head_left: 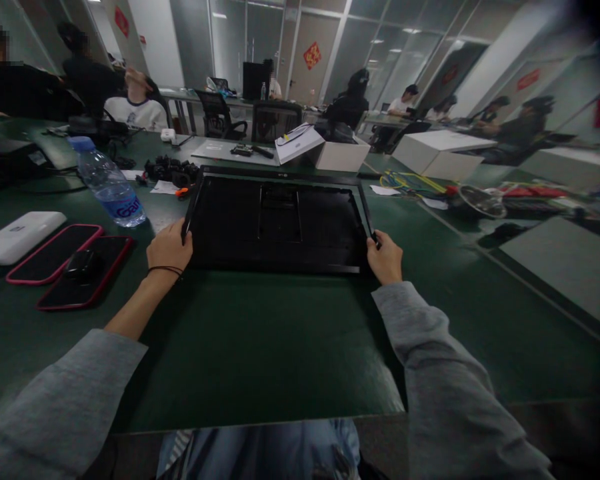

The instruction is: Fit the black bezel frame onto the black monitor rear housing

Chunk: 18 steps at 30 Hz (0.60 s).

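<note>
A thin black monitor bezel is held by its two sides, with a small light logo on its far edge. Inside its outline, a black monitor back cover shows its hollow inner face and a raised rectangular part at the middle. Whether bezel and cover touch along the near edge I cannot tell. My left hand is closed around the bezel's left side, a dark cord on the wrist. On the opposite side, my right hand grips the bezel with thumb on top.
Left on the green table are a water bottle, a white power bank and two red-edged phones. Beyond lie black cables and an open white box. Coloured wires lie right. Several people sit farther back.
</note>
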Tool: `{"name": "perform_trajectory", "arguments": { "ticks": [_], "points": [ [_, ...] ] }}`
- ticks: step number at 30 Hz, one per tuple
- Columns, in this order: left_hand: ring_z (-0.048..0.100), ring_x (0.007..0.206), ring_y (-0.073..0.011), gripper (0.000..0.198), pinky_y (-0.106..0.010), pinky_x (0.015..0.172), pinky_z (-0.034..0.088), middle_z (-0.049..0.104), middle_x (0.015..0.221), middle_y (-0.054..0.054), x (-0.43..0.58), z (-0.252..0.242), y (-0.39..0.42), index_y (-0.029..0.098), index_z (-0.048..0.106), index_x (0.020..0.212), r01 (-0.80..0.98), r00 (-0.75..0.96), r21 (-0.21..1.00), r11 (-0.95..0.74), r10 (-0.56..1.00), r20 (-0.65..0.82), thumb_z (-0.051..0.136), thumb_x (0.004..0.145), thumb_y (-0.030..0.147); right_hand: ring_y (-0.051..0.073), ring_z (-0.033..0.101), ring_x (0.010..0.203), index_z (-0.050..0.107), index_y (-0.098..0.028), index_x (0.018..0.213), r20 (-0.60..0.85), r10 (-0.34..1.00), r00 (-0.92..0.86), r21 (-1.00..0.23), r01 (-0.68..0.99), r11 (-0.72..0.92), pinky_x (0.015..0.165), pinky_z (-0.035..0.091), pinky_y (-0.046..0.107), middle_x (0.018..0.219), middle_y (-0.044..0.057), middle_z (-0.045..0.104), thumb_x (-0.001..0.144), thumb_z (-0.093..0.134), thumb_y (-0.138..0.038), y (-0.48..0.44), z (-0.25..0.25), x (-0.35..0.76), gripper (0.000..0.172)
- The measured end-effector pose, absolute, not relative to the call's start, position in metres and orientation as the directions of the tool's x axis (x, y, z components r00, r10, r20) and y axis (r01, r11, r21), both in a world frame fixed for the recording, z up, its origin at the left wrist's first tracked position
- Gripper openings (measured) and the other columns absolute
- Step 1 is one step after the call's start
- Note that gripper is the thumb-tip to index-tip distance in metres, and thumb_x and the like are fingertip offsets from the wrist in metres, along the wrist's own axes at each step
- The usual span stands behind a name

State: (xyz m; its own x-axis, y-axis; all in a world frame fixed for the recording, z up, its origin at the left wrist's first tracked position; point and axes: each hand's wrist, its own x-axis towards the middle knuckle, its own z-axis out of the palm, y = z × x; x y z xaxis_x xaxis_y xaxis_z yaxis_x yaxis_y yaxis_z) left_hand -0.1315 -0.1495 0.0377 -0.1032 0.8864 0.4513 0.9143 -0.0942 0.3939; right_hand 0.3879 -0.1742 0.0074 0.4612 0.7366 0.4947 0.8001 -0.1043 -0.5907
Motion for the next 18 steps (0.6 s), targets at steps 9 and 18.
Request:
{"name": "perform_trajectory", "arguments": {
  "ticks": [9, 18],
  "points": [
    [0.065, 0.114, -0.0374, 0.049, -0.054, 0.1, 0.051, 0.071, 0.127, -0.017, -0.139, 0.024, -0.135, 0.02, 0.065, 0.136, 0.907, -0.119, 0.416, -0.067, 0.906, 0.405, 0.051, 0.092, 0.037, 0.033, 0.069, 0.107, 0.068, -0.013, 0.129, 0.467, 0.757, 0.458, -0.553, 0.819, -0.155, 0.103, 0.05, 0.052, 0.111, 0.019, 0.075, 0.089, 0.052, -0.032, -0.173, 0.01, 0.382, 0.048],
    [0.067, 0.118, -0.0343, 0.054, -0.046, 0.102, 0.051, 0.072, 0.127, -0.018, -0.137, 0.029, -0.129, 0.013, 0.062, 0.141, 0.893, -0.158, 0.448, 0.048, 0.965, 0.211, 0.046, 0.097, 0.04, 0.035, 0.068, 0.113, 0.066, -0.011, 0.133, 0.451, 0.765, 0.459, -0.509, 0.837, -0.202, 0.104, 0.049, 0.053, 0.119, 0.021, 0.073, 0.092, 0.049, -0.03, -0.176, 0.012, 0.375, 0.048]
  ]
}}
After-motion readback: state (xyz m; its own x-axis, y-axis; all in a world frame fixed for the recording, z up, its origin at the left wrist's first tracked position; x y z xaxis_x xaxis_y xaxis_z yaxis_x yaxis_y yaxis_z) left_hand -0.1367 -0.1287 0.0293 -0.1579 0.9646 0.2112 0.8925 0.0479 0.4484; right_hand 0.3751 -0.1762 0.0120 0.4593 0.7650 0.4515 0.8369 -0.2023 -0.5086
